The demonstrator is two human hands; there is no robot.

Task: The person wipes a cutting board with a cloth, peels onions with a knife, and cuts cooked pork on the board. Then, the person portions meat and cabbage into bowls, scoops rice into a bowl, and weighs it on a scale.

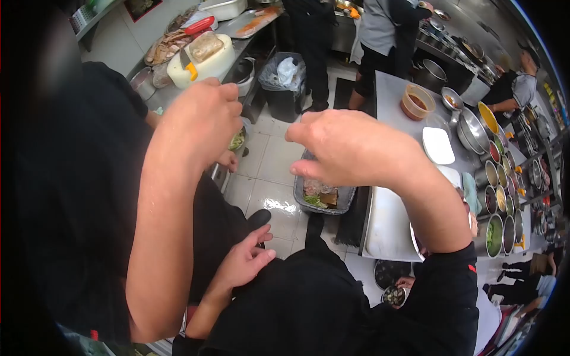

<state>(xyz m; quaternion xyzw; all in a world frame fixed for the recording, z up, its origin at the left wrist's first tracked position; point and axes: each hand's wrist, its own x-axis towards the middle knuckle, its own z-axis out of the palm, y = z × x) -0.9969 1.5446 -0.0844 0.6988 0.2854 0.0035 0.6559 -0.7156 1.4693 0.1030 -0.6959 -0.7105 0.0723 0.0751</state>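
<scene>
My left hand (205,115) is raised at chest height with its back to me, bent at the wrist. Its fingers curl away, their tips are hidden, and I see no object in it. Beyond it in view is a round white cutting board (221,62) bearing a wrapped brownish block (207,46) and a yellow-handled knife (190,69). My right hand (341,145) hovers palm down, thumb apart from the fingers, holding nothing. Below it in view, on the floor, stands a lined bin (300,193) with food scraps.
At left stands a person in black (71,196); another hand (243,261) reaches in low. A metal counter (389,104) on the right carries bowls, a white dish (437,145) and several ingredient tins. A dark bin (284,98) and other people stand ahead on the tiled floor (270,157).
</scene>
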